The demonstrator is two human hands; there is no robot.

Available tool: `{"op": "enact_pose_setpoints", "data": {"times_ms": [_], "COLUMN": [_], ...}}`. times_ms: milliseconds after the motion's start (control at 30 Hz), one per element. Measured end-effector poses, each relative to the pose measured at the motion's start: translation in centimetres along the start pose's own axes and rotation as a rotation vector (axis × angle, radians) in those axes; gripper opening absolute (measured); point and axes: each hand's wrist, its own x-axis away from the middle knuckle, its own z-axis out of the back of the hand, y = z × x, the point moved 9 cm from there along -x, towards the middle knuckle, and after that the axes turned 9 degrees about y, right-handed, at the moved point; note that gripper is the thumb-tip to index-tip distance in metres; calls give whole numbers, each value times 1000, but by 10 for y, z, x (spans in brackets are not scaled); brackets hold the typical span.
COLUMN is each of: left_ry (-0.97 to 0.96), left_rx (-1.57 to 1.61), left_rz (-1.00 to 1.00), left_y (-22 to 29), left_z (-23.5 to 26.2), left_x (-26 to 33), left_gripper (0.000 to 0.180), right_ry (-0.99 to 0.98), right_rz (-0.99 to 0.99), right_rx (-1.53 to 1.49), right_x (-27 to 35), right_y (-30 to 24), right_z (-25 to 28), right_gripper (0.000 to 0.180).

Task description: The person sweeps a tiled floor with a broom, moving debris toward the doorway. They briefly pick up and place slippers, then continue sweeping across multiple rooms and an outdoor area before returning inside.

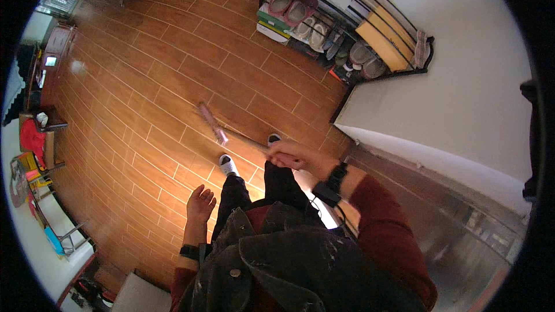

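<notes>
Head view: right hand [287, 155] grip clamped on slim wooden broom handle [250, 144]; left hand [200, 203] spread apart.

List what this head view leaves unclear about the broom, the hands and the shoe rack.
- Broom: the handle's upper end is hidden inside the right hand; the bristles are blurred.
- Left hand: open and holding nothing; its wrist is partly covered by the jacket.
- Shoe rack: the shoes are too small and bent by the fisheye to count, and a white board covers its top.
</notes>
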Motion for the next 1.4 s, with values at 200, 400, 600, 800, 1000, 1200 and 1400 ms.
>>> {"op": "enact_pose_setpoints", "data": {"times_ms": [200, 400, 600, 800, 1000, 1200, 1400], "left_ry": [-55, -87, -27, 22, 127, 97, 104], "left_rx": [31, 52, 121, 191, 220, 284, 341], "left_rz": [72, -81, -50, 32, 46, 25, 31], "left_y": [-34, -8, -15, -24, -10, 15, 37], "left_z": [-63, -83, -42, 15, 71, 124, 171], "left_x": [4, 10, 4, -14, -14, -21, -26], "left_gripper": [20, 21, 22, 20, 21, 21, 22], "right_ry": [255, 553, 717, 339, 332, 62, -154], "right_rz": [-157, -68, 1, -16, -153, -221, -170], "right_rx": [-196, -48, -385, -116, 220, 423, 185], "right_x": [134, 146, 66, 1, -41, -135, -181], "right_y": [-4, -16, -50, -45, 26, 78, 47], "right_z": [95, 168, 239, 140, -17, -178, -293], "right_gripper": [17, 21, 18, 16, 14, 8, 20]}}
